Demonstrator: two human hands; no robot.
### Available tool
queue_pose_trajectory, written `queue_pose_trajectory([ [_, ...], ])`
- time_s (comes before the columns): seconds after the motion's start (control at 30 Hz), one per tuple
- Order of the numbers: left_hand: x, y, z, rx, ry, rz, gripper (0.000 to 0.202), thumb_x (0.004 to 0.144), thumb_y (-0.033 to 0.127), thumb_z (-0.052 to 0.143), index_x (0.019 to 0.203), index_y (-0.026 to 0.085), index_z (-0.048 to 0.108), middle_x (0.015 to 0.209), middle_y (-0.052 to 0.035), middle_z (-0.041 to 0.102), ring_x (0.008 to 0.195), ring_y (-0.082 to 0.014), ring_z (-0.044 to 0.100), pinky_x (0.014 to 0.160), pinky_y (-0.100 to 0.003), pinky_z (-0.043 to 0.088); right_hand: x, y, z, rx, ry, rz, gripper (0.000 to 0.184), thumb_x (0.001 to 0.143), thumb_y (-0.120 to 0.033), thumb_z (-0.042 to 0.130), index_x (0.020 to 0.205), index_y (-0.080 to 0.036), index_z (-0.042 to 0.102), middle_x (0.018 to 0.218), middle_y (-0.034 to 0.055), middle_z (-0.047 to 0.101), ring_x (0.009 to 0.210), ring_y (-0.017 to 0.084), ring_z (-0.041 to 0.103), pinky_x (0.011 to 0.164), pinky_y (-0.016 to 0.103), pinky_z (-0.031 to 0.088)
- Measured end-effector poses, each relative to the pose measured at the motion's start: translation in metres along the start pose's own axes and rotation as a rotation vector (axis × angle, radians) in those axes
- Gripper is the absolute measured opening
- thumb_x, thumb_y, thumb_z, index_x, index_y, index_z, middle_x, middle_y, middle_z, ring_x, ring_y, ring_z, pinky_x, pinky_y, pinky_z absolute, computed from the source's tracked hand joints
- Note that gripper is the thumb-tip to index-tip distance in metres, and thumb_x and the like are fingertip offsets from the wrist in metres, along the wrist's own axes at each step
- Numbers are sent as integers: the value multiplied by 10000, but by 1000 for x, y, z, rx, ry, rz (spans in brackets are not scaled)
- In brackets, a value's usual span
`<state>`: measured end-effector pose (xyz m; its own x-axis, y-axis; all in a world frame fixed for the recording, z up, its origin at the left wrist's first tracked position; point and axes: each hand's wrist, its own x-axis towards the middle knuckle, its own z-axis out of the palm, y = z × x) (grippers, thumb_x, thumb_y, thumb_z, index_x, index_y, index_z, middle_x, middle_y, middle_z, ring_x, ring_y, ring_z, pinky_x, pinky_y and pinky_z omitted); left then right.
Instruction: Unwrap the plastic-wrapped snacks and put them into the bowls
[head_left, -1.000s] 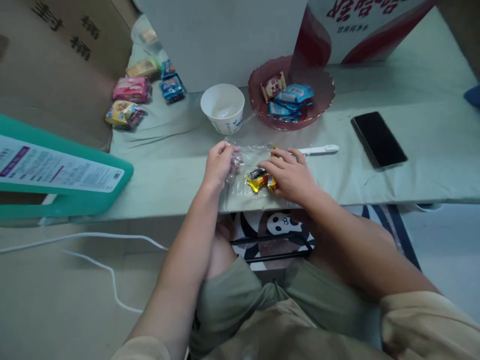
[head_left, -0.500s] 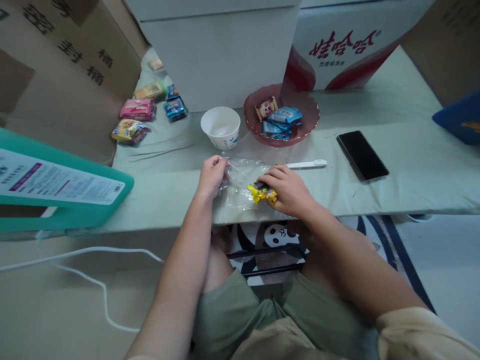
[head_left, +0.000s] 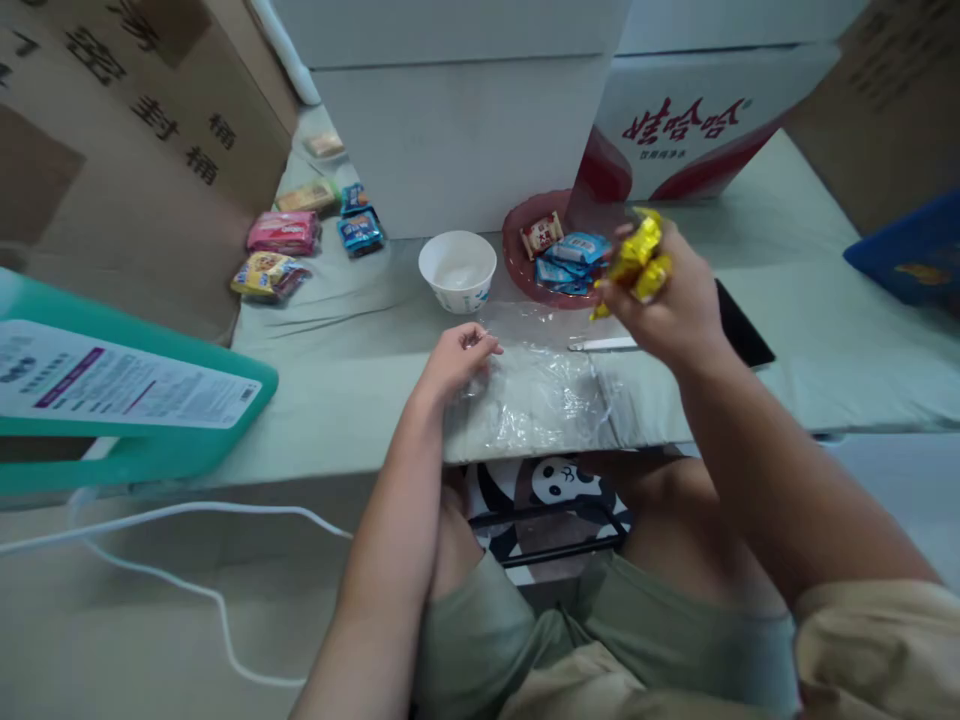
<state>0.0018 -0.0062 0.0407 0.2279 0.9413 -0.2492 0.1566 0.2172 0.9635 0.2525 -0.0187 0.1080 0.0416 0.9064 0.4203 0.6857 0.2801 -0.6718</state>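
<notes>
Right hand, nearer pink bowl, grips yellow packets by its right side; left hand at clear plastic, grip unclear.

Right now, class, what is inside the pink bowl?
The pink bowl holds a red-and-cream packet and blue packets. The right hand and its yellow packets hide the bowl's right side; anything beneath the pile is covered.

In the frame's centre, plastic film is being supported by the table, before a cup and, farther right, a bowl of packets.
</notes>
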Motion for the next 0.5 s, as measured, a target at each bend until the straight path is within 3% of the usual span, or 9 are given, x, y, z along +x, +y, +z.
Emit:
queue_pose_trajectory([
  [0.1,0,0,-2,46,-105,21,251,777,342,694,719,187,505,826,-44,747,517,-84,576,524,-228,395,61,0,11,-386,-142,64,569,696,-139,756,1248,-164,619,1137,128,726,1140,391,672,998,623,503],
  [0.2,-1,1,-3,58,-134,-27,209,806,304,679,779,202,498,801,-40,753,510,-91,582,522,-232,380,73,2,19,-499,-173,75,718,676,-249,836,1339,-147,579,1269,185,682,1292,449,577,1099,702,378],
  [0.33,-1,3,-5,46,-144,-93,204,823,235,676,843,219,474,756,-23,748,471,-86,544,550,-250,425,3,9,22,-229,-155,-110,536,836,-370,704,1337,-219,589,1327,150,668,1248,349,628,1089,566,485],
  [0.43,-2,4,-6,18,-142,-131,221,813,208,699,927,205,510,765,-29,749,440,-59,480,514,-237,392,-56,20,32,-126,-240,-77,748,778,-465,756,1434,-193,520,1432,182,618,1314,377,599,1103,582,486],
  [0.5,-4,5,-7,14,-171,-126,299,768,196,746,992,186,549,767,-37,745,441,-53,465,487,-229,354,-77,27,42,-95,-280,-20,892,703,-465,809,1475,-167,478,1465,210,592,1337,402,581,1101,599,481],
])
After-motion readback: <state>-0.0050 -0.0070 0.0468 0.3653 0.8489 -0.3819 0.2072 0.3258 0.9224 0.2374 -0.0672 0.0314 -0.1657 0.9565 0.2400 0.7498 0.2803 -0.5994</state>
